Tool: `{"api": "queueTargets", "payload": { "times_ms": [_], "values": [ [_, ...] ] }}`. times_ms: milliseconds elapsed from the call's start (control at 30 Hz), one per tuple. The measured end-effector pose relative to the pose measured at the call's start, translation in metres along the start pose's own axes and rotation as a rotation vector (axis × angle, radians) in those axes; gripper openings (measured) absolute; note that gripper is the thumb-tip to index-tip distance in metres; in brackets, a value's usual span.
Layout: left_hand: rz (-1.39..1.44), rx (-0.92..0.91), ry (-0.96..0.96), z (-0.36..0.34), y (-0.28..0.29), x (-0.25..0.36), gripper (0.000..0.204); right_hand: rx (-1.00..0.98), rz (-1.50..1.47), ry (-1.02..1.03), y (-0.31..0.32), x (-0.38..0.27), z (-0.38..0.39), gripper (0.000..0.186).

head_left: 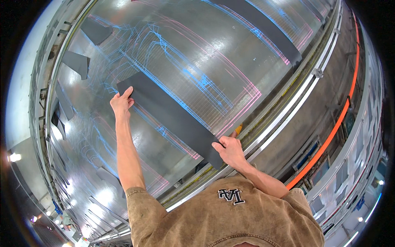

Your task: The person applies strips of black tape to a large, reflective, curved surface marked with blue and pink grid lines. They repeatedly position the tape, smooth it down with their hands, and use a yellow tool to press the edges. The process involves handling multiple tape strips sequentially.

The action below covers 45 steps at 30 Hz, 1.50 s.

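Shiny table [230,53] fills our view, streaked with blue and pink projected lines. Nearest us, our right hand [231,150] pinches the sheet [168,113] at its near end, fingertips hidden beneath. Our left hand [121,103] grips its far corner. Further off lie more dark pieces [76,62], one strip [263,29] cut off by the rim

Left hand [121,103] and right hand [230,150] grip opposite ends of a dark sheet [168,115] over a shiny table [205,49].
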<state>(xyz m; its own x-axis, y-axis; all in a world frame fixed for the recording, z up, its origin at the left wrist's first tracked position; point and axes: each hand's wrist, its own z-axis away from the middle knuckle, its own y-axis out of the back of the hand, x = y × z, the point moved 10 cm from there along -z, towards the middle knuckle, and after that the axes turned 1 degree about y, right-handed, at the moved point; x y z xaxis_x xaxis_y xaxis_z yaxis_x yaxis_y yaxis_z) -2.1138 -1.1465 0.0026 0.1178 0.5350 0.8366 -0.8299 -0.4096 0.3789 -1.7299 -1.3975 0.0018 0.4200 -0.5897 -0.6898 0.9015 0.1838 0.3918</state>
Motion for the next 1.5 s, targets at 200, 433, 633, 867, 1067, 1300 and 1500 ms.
{"api": "queueTargets", "payload": {
  "times_ms": [200,433,633,867,1067,1300,1500],
  "values": [
    [-0.009,-0.032,-0.005,0.005,-0.004,0.005,0.033,-0.074,-0.013,-0.055,-0.002,-0.003,0.001,0.031],
    [-0.014,-0.053,-0.022,-0.001,-0.004,0.003,0.033,-0.063,0.016,-0.027,0.000,-0.006,0.001,0.031],
    [-0.010,-0.022,-0.014,0.002,-0.002,0.003,0.033,0.034,0.069,0.165,0.002,-0.017,0.008,0.028],
    [-0.023,-0.063,0.022,0.002,-0.005,0.003,0.078,0.159,0.120,0.516,0.005,-0.046,0.029,0.024],
    [-0.004,-0.100,0.034,0.003,-0.007,0.003,0.103,0.139,0.119,0.478,0.005,-0.043,0.027,0.027],
    [-0.006,-0.098,0.031,0.005,-0.008,0.005,0.100,0.065,0.110,0.457,0.000,-0.041,0.025,0.026],
    [-0.013,-0.103,0.017,0.004,-0.009,0.005,0.086,0.014,0.107,0.389,-0.006,-0.033,0.020,0.025]
  ]
}}
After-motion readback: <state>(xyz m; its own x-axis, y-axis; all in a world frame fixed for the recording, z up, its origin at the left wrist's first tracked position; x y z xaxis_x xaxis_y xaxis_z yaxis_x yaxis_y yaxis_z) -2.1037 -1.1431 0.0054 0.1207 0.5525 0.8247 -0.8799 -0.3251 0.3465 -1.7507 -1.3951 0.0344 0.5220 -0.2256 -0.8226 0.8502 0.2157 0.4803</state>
